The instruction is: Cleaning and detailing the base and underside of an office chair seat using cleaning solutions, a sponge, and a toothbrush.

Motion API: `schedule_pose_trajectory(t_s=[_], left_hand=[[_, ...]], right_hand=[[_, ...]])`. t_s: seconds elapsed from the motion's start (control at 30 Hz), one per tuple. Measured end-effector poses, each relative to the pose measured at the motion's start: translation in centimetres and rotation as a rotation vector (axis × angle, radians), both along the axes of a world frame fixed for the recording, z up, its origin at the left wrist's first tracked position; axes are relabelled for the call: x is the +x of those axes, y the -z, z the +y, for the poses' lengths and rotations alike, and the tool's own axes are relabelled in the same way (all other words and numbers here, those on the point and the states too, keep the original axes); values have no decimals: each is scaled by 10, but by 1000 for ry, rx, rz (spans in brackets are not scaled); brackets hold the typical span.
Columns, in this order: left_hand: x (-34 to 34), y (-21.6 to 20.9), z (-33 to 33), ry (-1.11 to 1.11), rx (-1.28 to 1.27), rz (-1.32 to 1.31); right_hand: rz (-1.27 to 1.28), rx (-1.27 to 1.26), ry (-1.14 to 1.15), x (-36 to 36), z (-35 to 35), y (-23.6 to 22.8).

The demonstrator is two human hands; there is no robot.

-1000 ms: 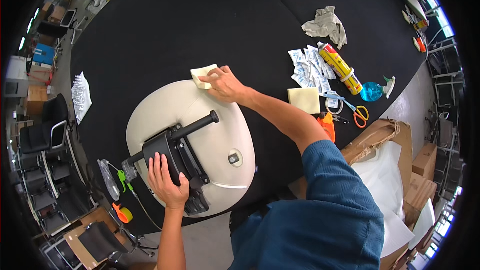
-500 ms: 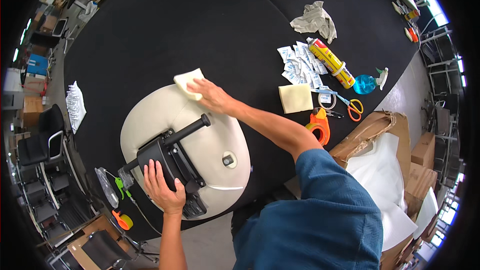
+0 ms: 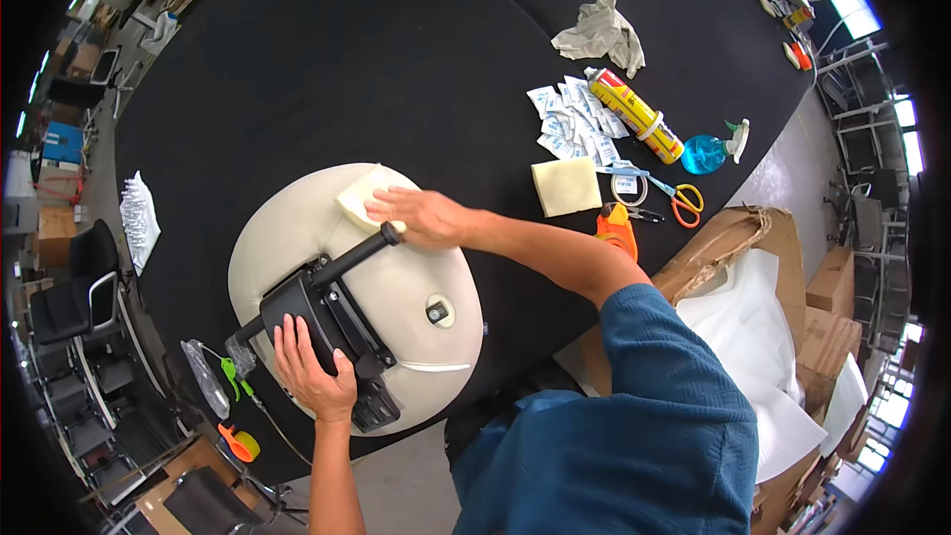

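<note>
Lying with its fittings upward near the close edge of the black-covered bench, a big rounded cream cushion carries a black metal mechanism crossed by a thick bar. From where I stand, the person's left hand lies spread over the mechanism's housing, thumb held apart. The right hand has its fingers stretched over a pale yellow square foam block resting on the cushion's far part, just beyond the bar's tip; whether the hidden thumb pinches the block, I can't tell.

I'd call this wiping or rubbing the cream surface, with the left hand as a steadying weight. Another stroke would call for light, even pressure and knuckles kept clear of the bar.

Farther out to the right sit a second pale yellow foam block, scissors with orange and yellow handles, a yellow-and-red spray can beside scattered white packets, a clear bottle of blue liquid and a crumpled greyish cloth. Over on the left there's a bright green trigger tool.
</note>
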State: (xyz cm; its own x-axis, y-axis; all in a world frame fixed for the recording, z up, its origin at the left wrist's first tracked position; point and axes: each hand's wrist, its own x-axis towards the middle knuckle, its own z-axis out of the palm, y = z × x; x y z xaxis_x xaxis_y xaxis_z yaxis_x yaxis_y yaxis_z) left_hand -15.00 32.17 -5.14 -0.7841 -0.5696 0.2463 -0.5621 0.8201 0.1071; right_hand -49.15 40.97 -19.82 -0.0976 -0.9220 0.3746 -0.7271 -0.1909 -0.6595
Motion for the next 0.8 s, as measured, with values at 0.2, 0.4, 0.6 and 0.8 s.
schedule_pose_trajectory(t_s=[0.2,0.4,0.6,0.8], left_hand=[[2,6,-2,10,3,5],[2,2,-1,10,-2,10],[3,4,-2,11,-14,17],[4,8,1,20,-23,28]], right_hand=[[-370,514,238,-32,-71,-22],[-7,12,92,-10,-36,11],[-75,99,247,73,16,-23],[38,25,35,142,84,-42]])
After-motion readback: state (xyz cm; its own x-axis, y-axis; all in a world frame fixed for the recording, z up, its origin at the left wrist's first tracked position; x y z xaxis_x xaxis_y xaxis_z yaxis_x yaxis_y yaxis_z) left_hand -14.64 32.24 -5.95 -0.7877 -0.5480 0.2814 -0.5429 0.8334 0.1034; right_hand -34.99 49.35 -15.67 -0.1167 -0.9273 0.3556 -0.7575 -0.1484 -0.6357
